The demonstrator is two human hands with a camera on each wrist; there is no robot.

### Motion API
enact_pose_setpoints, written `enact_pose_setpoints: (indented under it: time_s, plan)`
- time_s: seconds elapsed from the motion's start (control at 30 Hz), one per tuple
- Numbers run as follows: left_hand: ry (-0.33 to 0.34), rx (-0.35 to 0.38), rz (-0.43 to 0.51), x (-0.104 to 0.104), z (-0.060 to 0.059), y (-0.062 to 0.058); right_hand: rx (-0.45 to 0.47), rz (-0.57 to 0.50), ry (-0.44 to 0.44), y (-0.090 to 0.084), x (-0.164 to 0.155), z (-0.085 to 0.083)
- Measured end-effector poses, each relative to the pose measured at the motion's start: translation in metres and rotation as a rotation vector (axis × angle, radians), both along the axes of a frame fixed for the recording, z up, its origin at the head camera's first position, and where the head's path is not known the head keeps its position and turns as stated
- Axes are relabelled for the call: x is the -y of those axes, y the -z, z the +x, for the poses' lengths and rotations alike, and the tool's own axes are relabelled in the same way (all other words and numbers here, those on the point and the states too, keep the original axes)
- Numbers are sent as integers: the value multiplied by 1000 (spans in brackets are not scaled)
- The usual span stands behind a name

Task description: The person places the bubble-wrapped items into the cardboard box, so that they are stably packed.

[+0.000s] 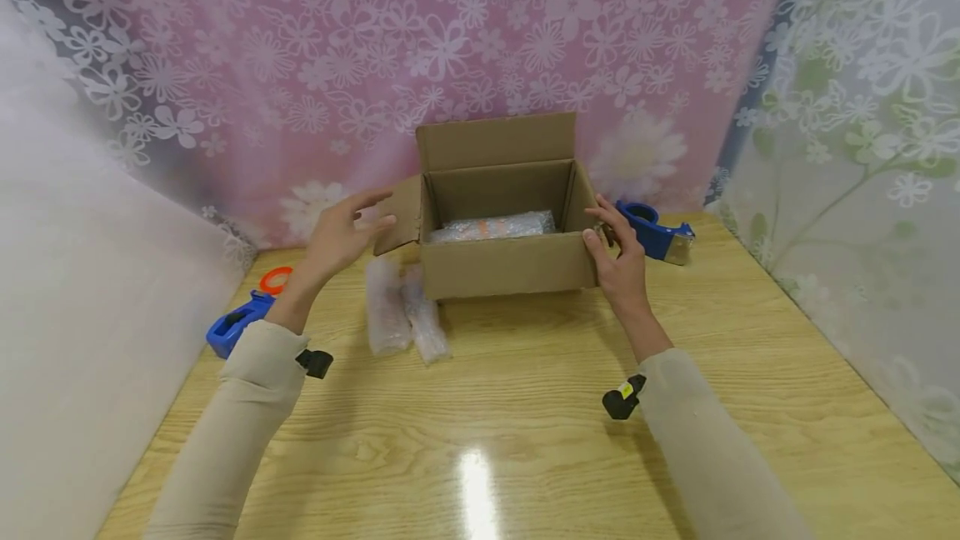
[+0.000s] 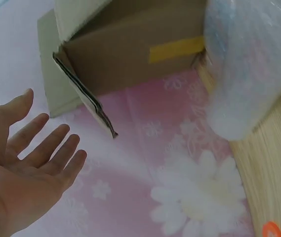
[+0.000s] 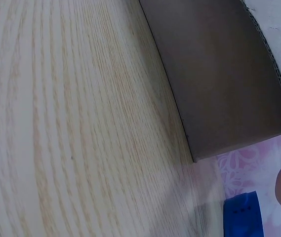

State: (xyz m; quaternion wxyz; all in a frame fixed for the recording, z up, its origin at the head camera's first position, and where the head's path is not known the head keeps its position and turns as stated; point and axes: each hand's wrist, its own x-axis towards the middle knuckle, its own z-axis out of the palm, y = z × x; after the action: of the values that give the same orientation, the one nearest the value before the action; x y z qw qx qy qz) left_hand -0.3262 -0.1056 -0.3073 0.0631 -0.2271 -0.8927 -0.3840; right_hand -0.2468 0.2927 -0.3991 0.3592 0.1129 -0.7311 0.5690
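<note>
The far box (image 1: 517, 269) partly hides a wrapped bundle (image 1: 497, 227) from us; right fingers (image 1: 619, 227) touch the box's right edge, their grip unclear. Left fingers (image 2: 49, 144) spread, empty. Wood-grain surface (image 1: 390, 440) beneath, floral backdrop (image 1: 480, 32) behind.

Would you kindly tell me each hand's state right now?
Left hand: open, holding nothing.
Right hand: at the right edge of the box; grip unclear.

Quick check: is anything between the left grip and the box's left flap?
Nothing visible is in the way: the left wrist view shows an open gap between the left grip and the left flap. The wrapped bundles on the table lie outside that gap.
</note>
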Motion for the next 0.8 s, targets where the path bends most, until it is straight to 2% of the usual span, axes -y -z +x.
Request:
enact_pose_setpoints:
  time_s: [0.13, 0.3, 0.5, 0.63, 0.8]
  plan:
    - [-27, 28, 29, 19, 1, 4, -1, -1, -8, 1, -1, 0]
    - [-62, 123, 44, 41, 6, 15, -1, 3, -7, 3, -2, 0]
    - [-109, 237, 6, 60, 5, 48, -4, 2, -4, 3, -2, -2]
    - [-117, 291, -25, 65, 5, 71, -1, 8, -3, 2, -2, -2]
    - [-129, 348, -46, 63, 5, 89, 2, 13, 5, 0, -2, -3]
